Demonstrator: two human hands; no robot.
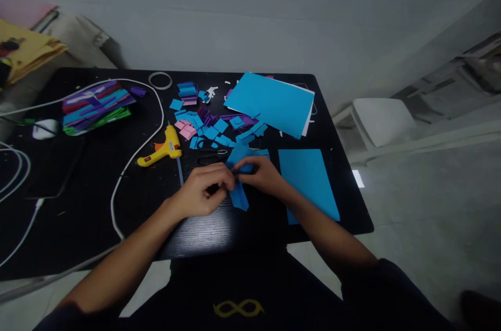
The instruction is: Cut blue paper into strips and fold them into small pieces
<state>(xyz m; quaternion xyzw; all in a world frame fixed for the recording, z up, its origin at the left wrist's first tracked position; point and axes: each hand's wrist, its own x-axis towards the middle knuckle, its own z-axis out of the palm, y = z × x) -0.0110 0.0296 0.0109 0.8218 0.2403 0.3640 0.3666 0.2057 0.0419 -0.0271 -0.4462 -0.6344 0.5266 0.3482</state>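
Between my two hands a folded piece of blue paper [239, 199] hangs over the near middle of the table. My left hand [205, 189] pinches its left edge with curled fingers. From the other side, my right hand [261, 175] grips the same paper between thumb and fingers. Scissors [213, 153] lie just beyond my left hand, partly hidden. Small cut blue paper pieces [211, 132] are scattered past my hands, with a few pink pieces [185, 129] among them. A blue sheet [309, 179] lies beside my right forearm, which covers part of it.
A yellow glue gun [166, 149] with a glue stick lies left of my hands. White cable [129, 164] curves across the black table [156, 237]. Stacked blue sheets [274, 104] sit at the back right, a bundle of coloured paper [96, 106] at the back left. A white stool [385, 121] stands to the right.
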